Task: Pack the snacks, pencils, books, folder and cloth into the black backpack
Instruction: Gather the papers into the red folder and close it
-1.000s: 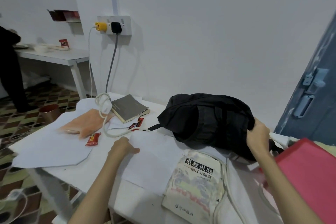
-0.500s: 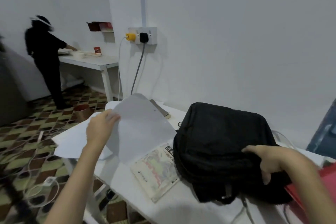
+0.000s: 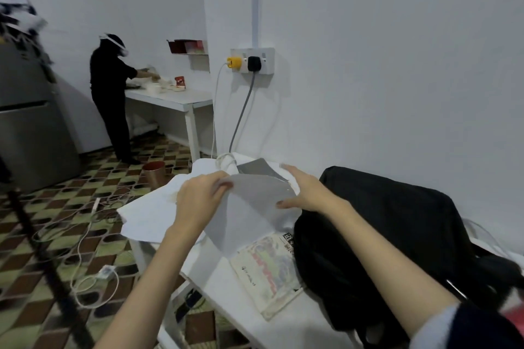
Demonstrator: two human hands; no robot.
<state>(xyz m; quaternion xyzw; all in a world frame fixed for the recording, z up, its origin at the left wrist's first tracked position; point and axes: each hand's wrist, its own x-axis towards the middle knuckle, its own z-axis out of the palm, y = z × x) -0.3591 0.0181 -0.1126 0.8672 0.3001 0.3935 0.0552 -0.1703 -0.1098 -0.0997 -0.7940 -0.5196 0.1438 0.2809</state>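
A: We pinch the thin white paper sheet (image 3: 249, 207) in the left hand (image 3: 198, 198); the right hand (image 3: 306, 193), fingers straight and holding nothing, meets its far edge. How do we proceed?

B: We support both edges and lift flat, clearing the illustrated paperback book (image 3: 269, 272) at 6 o'clock. The soft black fabric backpack (image 3: 382, 229) lies at 3 o'clock on the white surface (image 3: 226, 292).

A: Change from half a second ago?

B: The right hand has left the backpack.

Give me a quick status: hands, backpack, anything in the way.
Left hand pinches lifted white sheet; right hand open against its other edge. Black backpack on table, opening not visible. Book lies beside it, unpacked.
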